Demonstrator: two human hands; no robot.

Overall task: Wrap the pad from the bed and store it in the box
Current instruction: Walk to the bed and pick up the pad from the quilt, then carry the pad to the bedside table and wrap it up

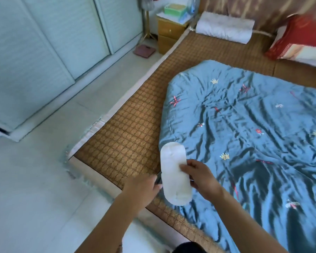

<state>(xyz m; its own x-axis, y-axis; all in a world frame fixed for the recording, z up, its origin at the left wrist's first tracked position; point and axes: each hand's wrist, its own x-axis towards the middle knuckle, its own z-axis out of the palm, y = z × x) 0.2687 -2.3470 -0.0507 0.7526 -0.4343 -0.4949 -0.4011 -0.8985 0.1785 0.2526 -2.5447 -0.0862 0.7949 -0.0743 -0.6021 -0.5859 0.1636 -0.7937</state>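
A long white oval pad (173,170) is held flat above the near corner of the bed, its length running away from me. My right hand (201,177) grips its right edge, thumb on top. My left hand (144,187) is at the pad's left edge with its fingers curled against it; something thin and dark shows between those fingers, too small to name. The pad is unfolded. No box for the pad can be made out near my hands.
The bed carries a brown woven mat (128,136) and a rumpled blue quilt (244,134). A rolled white towel (224,27) and red pillow (299,39) lie at the head. A wooden nightstand (169,33) with a green box (175,9) stands beside it. Pale wardrobe doors (44,42) line the left.
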